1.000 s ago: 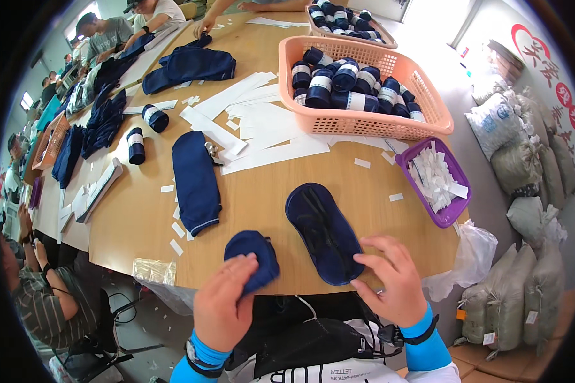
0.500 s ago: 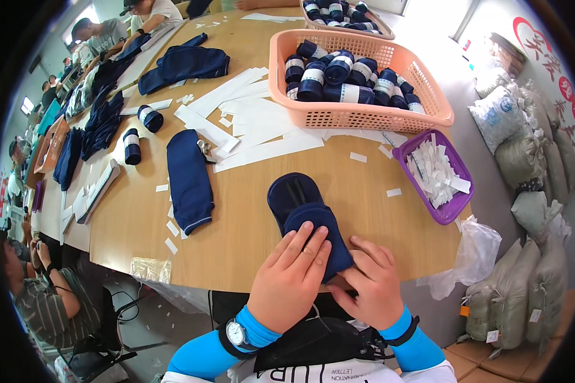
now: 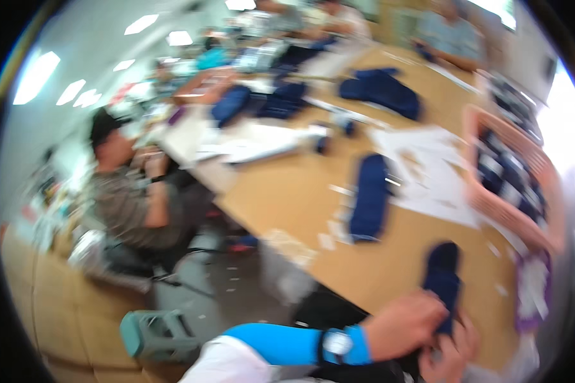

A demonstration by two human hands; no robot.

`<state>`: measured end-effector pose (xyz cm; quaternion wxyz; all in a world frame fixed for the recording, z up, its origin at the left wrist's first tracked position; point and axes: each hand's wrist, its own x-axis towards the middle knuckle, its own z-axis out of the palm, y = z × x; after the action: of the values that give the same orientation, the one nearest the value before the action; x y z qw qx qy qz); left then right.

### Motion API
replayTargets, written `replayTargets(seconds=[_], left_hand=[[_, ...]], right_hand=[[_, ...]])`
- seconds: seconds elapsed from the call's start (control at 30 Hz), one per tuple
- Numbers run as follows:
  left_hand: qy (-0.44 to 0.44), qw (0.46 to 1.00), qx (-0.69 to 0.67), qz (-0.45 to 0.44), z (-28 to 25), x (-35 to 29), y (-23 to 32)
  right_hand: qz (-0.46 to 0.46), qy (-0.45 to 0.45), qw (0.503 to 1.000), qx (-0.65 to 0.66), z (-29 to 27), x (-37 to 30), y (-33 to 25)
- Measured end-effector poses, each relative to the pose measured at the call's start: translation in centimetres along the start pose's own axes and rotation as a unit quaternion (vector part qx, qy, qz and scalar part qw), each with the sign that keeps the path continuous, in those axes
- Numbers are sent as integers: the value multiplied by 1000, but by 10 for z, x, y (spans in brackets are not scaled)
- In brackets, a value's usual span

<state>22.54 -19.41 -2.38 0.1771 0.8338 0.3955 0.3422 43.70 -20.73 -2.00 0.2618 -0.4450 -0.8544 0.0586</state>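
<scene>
The picture is blurred by motion. A dark navy sock lies at the near edge of the wooden table, its near end folded under my hands. My left hand, with a blue cuff and a wristwatch, presses on the sock's near end from the left. My right hand sits just below and to the right, its fingers on the same end. Most of the right hand is cut off by the lower edge.
A second navy sock lies flat farther in, beside white paper sheets. An orange basket of rolled socks and a purple tray stand at the right. A seated person is at the left, with a green stool on the floor.
The view has swung sharply to the left and tilted, so the table now sits at the right. Both hands have stayed on the folded navy sock at the table's edge.
</scene>
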Motion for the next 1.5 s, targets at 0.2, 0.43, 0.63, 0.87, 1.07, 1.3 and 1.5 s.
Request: replayTargets(seconds=[0.2, 0.43, 0.63, 0.87, 1.07, 1.3, 1.5], left_hand=[[69, 986, 154, 10, 3, -11, 2], [109, 979, 171, 21, 3, -1, 0], [109, 949, 295, -22, -7, 5, 13], [90, 946, 312, 6, 0, -8, 21], [73, 963, 256, -32, 22, -17, 11], [62, 971, 220, -66, -17, -9, 11], [-12, 977, 207, -50, -4, 6, 10]], right_hand=[[-58, -55, 997, -11, -16, 6, -22], [-62, -80, 995, -26, -20, 15, -18], [-54, -59, 995, -53, -21, 25, -29], [-65, -47, 995, -61, -23, 19, -34], [-52, -27, 998, -34, -14, 14, -23], [25, -35, 999, 22, 7, 12, -15], [46, -40, 998, 34, 0, 6, -2]])
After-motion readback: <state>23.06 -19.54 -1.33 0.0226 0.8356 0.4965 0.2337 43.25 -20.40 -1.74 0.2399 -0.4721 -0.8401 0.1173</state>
